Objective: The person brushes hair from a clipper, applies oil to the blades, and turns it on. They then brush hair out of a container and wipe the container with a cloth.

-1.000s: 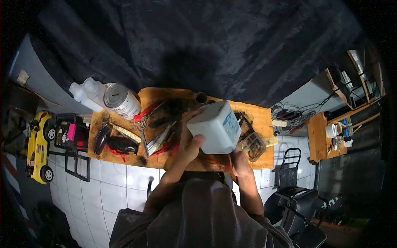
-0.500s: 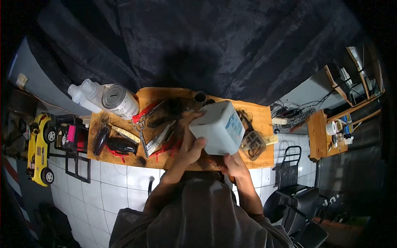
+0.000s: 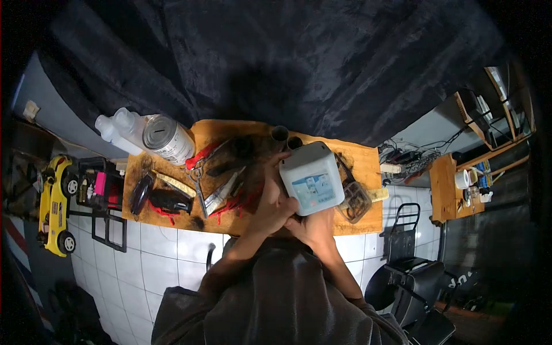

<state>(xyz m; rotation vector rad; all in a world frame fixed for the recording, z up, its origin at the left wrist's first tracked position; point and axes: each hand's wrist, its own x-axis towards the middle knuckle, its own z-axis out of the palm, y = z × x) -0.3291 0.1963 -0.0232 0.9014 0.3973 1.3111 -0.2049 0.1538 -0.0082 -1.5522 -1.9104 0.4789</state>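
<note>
A white plastic container (image 3: 311,172) with rounded corners and a blue printed label is held tilted above the front of the wooden table (image 3: 366,167). My left hand (image 3: 276,200) grips its left side, thumb near the lower corner. From below, my right hand (image 3: 315,228) supports the bottom edge, its fingers partly hidden behind the container. Just left of my hands lie scissors (image 3: 199,191) and pale-bladed tools (image 3: 221,194) on red cloth. A clear compartment case (image 3: 355,202) lies close by on the right.
A large tin can (image 3: 168,140) and translucent bottles (image 3: 118,131) stand at the table's back left. Black hair clippers (image 3: 171,201) rest at the left. Two dark cups (image 3: 280,134) stand at the back edge. A black chair (image 3: 414,282) is at the right.
The container has turned so its label faces up toward me, and it has shifted slightly right. My hands have come closer together beneath its lower left corner.
</note>
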